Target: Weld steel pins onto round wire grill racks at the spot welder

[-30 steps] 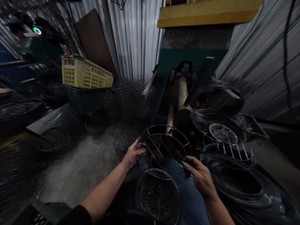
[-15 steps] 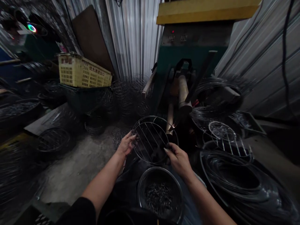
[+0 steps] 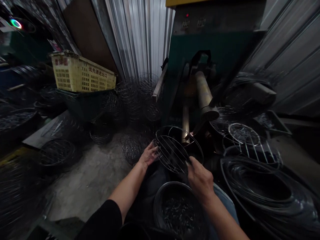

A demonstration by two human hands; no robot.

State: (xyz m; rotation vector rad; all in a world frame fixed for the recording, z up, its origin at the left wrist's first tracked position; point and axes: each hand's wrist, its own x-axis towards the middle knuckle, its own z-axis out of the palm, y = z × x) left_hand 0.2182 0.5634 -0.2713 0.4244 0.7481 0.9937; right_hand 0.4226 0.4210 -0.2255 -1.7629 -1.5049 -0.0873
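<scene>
A round wire rack [image 3: 172,146], made of rings with thin parallel bars across, hangs tilted between my two hands. My left hand [image 3: 149,154] has its fingers closed at the left edge of the rack. On the near right side, my right hand [image 3: 200,176] grips the rim between thumb and fingers. The rack's far right edge is close to a small bright tip beside the lower metal rod [image 3: 185,124] of a machine; whether they touch I cannot tell. Below my hands sits a round bowl [image 3: 157,208] with many short metal pieces inside.
The dark green machine [image 3: 185,46] with a thick upper rod [image 3: 203,91] stands ahead. At right are a coil of wire [image 3: 232,176] and another wire rack [image 3: 260,150]. A yellow crate [image 3: 82,75] rests at left, near stacked wire racks [image 3: 130,100].
The rack has become more tilted, its right side now nearer the machine's rods. Both hands have shifted right in view with it. The camera view has moved slightly closer and downward.
</scene>
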